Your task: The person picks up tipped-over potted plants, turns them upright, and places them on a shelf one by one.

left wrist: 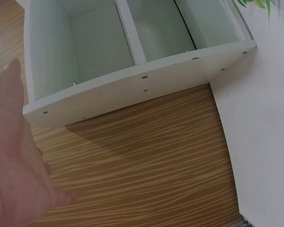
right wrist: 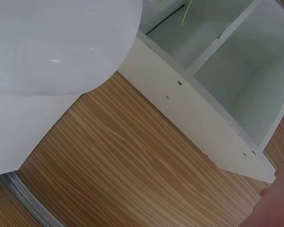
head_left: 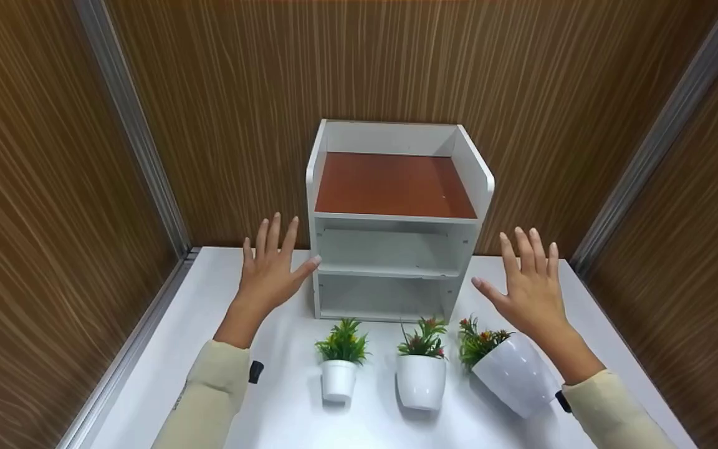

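Observation:
My left hand [head_left: 267, 274] is held out with fingers spread, its thumb overlapping the left side of a white shelf unit [head_left: 390, 272] in the head view. To the right of the unit, my right hand [head_left: 530, 290] is likewise spread and holds nothing. Three potted plants stand or lie in front of the shelf: a small white pot [head_left: 338, 380] at left, a larger white pot [head_left: 421, 381] in the middle, and the biggest white pot [head_left: 516, 374] tilted at right, its leaves [head_left: 480, 340] pointing left. That biggest pot [right wrist: 61, 45] fills the upper left of the right wrist view.
The shelf has a red-brown top panel [head_left: 390, 184] inside raised sides and two open compartments below. It stands at the back of a white table [head_left: 284, 405]. Wood-grain walls [head_left: 390, 62] enclose the table at the back and both sides, with metal posts [head_left: 141, 125] in the corners.

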### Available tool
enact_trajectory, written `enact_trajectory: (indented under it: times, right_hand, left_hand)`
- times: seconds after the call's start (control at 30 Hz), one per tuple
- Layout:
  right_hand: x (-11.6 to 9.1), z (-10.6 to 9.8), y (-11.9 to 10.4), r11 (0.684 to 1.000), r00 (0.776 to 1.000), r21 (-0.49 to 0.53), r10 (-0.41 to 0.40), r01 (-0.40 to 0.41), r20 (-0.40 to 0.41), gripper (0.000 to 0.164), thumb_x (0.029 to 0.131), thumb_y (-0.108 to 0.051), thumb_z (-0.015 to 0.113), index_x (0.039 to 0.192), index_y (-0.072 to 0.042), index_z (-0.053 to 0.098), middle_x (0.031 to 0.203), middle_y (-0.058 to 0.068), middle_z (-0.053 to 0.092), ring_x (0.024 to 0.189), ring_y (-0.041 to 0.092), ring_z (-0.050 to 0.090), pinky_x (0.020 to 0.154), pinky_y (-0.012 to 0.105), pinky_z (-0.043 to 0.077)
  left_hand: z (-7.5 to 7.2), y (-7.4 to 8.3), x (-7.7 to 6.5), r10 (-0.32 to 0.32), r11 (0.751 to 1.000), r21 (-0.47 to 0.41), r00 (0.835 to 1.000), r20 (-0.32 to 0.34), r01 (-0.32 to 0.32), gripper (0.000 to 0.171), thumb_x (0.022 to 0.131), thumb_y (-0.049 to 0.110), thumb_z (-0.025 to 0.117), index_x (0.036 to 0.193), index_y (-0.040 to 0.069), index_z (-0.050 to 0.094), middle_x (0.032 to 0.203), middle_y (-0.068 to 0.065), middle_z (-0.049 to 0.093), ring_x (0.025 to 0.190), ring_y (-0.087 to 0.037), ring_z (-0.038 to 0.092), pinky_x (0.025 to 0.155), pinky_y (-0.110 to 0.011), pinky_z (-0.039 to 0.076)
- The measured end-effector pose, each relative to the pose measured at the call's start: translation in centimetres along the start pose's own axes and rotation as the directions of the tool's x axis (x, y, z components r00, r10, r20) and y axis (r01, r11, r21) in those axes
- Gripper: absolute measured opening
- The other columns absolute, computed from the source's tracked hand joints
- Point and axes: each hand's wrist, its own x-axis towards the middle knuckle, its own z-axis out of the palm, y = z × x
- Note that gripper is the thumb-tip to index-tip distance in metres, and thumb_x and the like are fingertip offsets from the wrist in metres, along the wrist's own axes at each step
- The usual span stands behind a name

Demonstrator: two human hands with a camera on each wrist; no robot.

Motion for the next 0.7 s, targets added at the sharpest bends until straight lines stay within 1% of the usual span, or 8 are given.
enact_trajectory:
  times: [0.1,0.2,0.27,0.33,0.4,0.47,0.53,0.7]
  right_hand:
    - [-0.5,0.2,0.1,1.0,1.0,0.007,0.011,-0.011,0.007,0.095,0.094,-0.063,0.057,0.162,-0.012,0.016,0.167,0.019,0.009,0.155,0.038,0.0,0.123,0.059,-0.008]
    - [-1.0,0.4,0.1,1.0,1.0,0.018,0.025,-0.026,0.017,0.095,0.093,-0.065,0.056,0.162,-0.013,0.016,0.167,0.019,0.009,0.155,0.038,0.001,0.123,0.061,-0.004]
    - [-1.5,0.6,0.0,0.999,0.999,0.031,0.035,-0.036,0.031,0.095,0.093,-0.065,0.055,0.162,-0.014,0.015,0.167,0.019,0.008,0.155,0.039,0.001,0.123,0.061,-0.002]
    - [-2.0,0.8,0.0,0.998,0.998,0.044,0.044,-0.046,0.049,0.096,0.094,-0.066,0.055,0.162,-0.014,0.013,0.167,0.019,0.008,0.154,0.039,0.002,0.123,0.061,-0.002]
    - [-2.5,1.0,0.1,0.997,0.996,0.057,0.053,-0.056,0.065,0.096,0.094,-0.066,0.055,0.163,-0.014,0.012,0.167,0.019,0.007,0.154,0.04,0.002,0.124,0.06,-0.002]
    - [-2.9,1.2,0.2,0.996,0.995,0.064,0.059,-0.063,0.076,0.097,0.094,-0.066,0.054,0.163,-0.013,0.012,0.167,0.019,0.007,0.154,0.041,0.003,0.123,0.061,-0.001]
    - [-3.4,1.4,0.3,0.995,0.995,0.071,0.065,-0.071,0.079,0.097,0.094,-0.065,0.055,0.163,-0.013,0.012,0.167,0.019,0.007,0.153,0.041,0.005,0.123,0.061,0.001]
    - [-4.8,1.9,0.6,0.991,0.993,0.099,0.084,-0.092,0.08,0.096,0.094,-0.061,0.06,0.162,-0.01,0.016,0.165,0.021,0.012,0.151,0.043,0.01,0.122,0.062,0.01]
  left_hand:
    - [0.3,-0.1,0.2,0.005,0.998,-0.061,1.0,-0.016,-0.006,0.093,0.095,0.078,0.034,0.164,0.024,0.003,0.171,-0.009,-0.007,0.157,-0.033,-0.006,0.122,-0.065,0.002]
    - [0.5,-0.1,0.5,0.001,0.99,-0.139,0.999,-0.038,-0.006,0.092,0.096,0.075,0.038,0.164,0.023,0.004,0.171,-0.009,-0.004,0.157,-0.033,-0.002,0.123,-0.062,0.006]
    - [0.7,-0.1,0.7,-0.004,0.981,-0.193,0.998,-0.057,-0.007,0.091,0.096,0.073,0.04,0.164,0.024,0.004,0.171,-0.008,-0.001,0.157,-0.032,0.001,0.123,-0.062,0.011]
    - [0.8,0.0,0.9,-0.01,0.97,-0.244,0.997,-0.08,-0.01,0.09,0.097,0.072,0.042,0.164,0.025,0.005,0.171,-0.007,0.002,0.157,-0.032,0.005,0.121,-0.063,0.019]
    - [0.9,0.1,1.2,-0.013,0.956,-0.294,0.994,-0.11,-0.02,0.088,0.097,0.07,0.043,0.164,0.025,0.007,0.17,-0.007,0.006,0.156,-0.031,0.009,0.117,-0.064,0.027]
    - [1.1,0.3,1.5,-0.016,0.94,-0.341,0.99,-0.137,-0.033,0.086,0.098,0.068,0.044,0.164,0.025,0.009,0.17,-0.007,0.009,0.155,-0.03,0.013,0.115,-0.064,0.031]
    - [1.2,0.5,1.9,-0.017,0.923,-0.383,0.988,-0.156,-0.045,0.084,0.098,0.067,0.045,0.164,0.025,0.011,0.169,-0.006,0.012,0.155,-0.03,0.015,0.115,-0.063,0.032]
    - [1.6,1.0,2.6,-0.021,0.876,-0.476,0.981,-0.192,-0.074,0.078,0.101,0.06,0.046,0.163,0.021,0.017,0.167,-0.007,0.018,0.154,-0.03,0.021,0.119,-0.059,0.028]
